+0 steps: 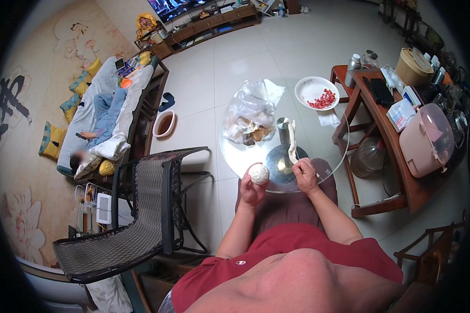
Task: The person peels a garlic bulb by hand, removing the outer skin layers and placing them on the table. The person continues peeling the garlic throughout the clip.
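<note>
My left hand [250,192] holds a whitish ball [259,174] that looks wound from cord or strips. To its right, my right hand [306,175] grips the lower end of a long pale twisted strand [292,141], whose exact material I cannot tell. Both hands are over the near edge of a round glass table [235,166]. Beyond them on the glass lies a clear plastic bag [250,113] with brownish contents. A white plate [306,88] at the table's far right bears small red pieces [323,99], with a white tissue [329,118] beside it.
A woven-seat chair [141,231] stands at the left. Behind it a person in blue [109,109] lies on a couch, near a tub of brown liquid [165,123]. A wooden table [391,125] at the right holds a pink lidded bin [425,144] and metal bottles.
</note>
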A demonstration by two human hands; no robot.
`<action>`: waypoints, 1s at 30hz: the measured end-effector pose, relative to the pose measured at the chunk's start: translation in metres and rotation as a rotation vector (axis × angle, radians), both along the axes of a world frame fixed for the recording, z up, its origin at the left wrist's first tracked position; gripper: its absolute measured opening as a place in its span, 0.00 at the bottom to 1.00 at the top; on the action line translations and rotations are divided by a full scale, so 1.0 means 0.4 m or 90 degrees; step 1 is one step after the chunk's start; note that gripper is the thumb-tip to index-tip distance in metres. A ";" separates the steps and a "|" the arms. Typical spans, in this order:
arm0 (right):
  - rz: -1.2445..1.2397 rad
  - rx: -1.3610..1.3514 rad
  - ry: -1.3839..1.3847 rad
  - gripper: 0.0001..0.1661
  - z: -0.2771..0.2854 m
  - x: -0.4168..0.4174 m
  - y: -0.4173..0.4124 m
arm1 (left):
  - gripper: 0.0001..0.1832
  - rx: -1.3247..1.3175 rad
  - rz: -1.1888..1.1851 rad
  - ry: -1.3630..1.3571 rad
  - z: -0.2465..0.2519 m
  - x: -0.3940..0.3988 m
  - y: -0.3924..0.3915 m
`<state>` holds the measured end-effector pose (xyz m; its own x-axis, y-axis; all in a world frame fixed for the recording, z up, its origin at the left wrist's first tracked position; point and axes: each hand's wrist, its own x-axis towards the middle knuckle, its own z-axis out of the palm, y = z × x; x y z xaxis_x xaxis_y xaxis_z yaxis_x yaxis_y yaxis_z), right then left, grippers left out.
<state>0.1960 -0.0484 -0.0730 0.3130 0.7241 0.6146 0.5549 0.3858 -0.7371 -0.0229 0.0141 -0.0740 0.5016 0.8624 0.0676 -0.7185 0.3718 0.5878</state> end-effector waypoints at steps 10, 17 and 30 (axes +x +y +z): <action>-0.010 0.014 -0.012 0.10 0.004 -0.005 0.001 | 0.42 0.060 -0.136 -0.068 0.069 0.011 -0.038; -0.001 -0.010 -0.036 0.10 -0.003 0.005 0.002 | 0.44 0.067 -0.121 0.011 0.127 0.054 -0.043; 0.046 -0.035 -0.117 0.09 0.001 -0.001 0.002 | 0.31 0.096 0.132 0.094 0.071 0.142 0.000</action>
<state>0.1954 -0.0478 -0.0727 0.1451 0.7746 0.6156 0.6550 0.3912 -0.6465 0.0340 0.0140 -0.0458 0.3296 0.9334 0.1419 -0.6724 0.1266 0.7293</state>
